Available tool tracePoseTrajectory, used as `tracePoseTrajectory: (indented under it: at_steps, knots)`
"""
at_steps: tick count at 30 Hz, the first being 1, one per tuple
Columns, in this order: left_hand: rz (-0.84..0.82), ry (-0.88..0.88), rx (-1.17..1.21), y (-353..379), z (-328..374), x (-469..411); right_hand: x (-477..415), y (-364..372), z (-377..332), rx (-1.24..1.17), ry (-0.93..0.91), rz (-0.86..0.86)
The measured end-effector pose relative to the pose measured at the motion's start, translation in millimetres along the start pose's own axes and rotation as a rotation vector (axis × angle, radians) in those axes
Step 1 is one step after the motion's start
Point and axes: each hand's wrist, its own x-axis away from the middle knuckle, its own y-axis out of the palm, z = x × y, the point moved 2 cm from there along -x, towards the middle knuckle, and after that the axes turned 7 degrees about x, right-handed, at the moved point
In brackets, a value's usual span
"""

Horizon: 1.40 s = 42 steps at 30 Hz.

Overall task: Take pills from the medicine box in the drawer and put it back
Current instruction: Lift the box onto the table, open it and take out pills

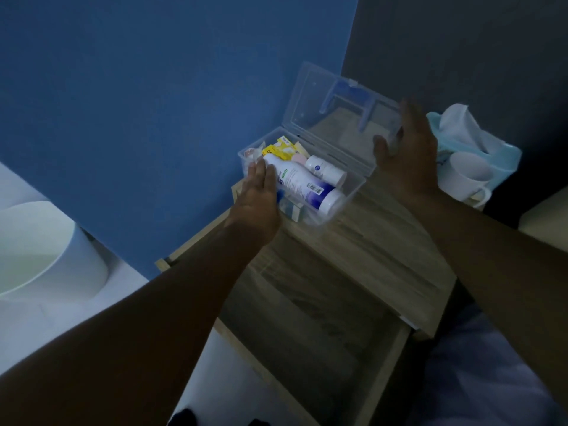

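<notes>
Your medicine box (310, 192) is a clear plastic case standing on the wooden bench (368, 250), near its back edge and close to the blue wall (138, 103). Its lid (338, 118) is swung up and back, see-through like the body, with a blue folding handle (347, 99) showing through it.

Inside, a large white bottle (304, 186) with a purple band and a barcode lies on its side, running diagonally across the box. A smaller white bottle (325, 170) lies just beside it toward the hinge. Yellow packets (282, 147) and other small sachets are packed at the far left end; their print is too blurred to read.

Your left hand (258, 192) lies flat over the left end of the box, fingers stretched out and touching the big bottle's top end; that grip is wide and holds nothing. Your right hand (405, 152) is on the raised lid's right edge, thumb on the near face and fingers behind it, a narrow grip holding the lid.

Below the bench top the drawer (307, 327) stands pulled out. A white mug (467, 176) and a light blue tissue pack (473, 133) sit at the bench's right end, behind your right hand.
</notes>
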Motion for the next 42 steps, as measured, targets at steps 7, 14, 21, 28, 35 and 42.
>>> tracePoseTrajectory:
  at_steps: [7, 14, 21, 28, 35, 42]
  knots:
    - [-0.012, 0.017, -0.09, 2, -2, 0, 13, 46, 15, -0.211, 0.255, -0.118]
    - [-0.009, 0.038, -0.102, -1, -1, 4, 23, 55, 8, -0.191, 0.316, -0.156]
    - [0.007, 0.071, -0.101, -1, -2, 6, -17, 49, -57, -0.048, -0.292, -0.147]
    - [-0.001, 0.087, -0.08, -1, -4, 5, -50, 85, -80, 0.243, -0.492, -0.672]
    - [0.002, 0.092, -0.087, 2, -5, 4, -46, 95, -79, 0.229, -0.584, -0.743]
    - [0.047, 0.061, -0.075, 4, 0, 4, -40, 88, -66, 0.056, -0.44, -0.566]
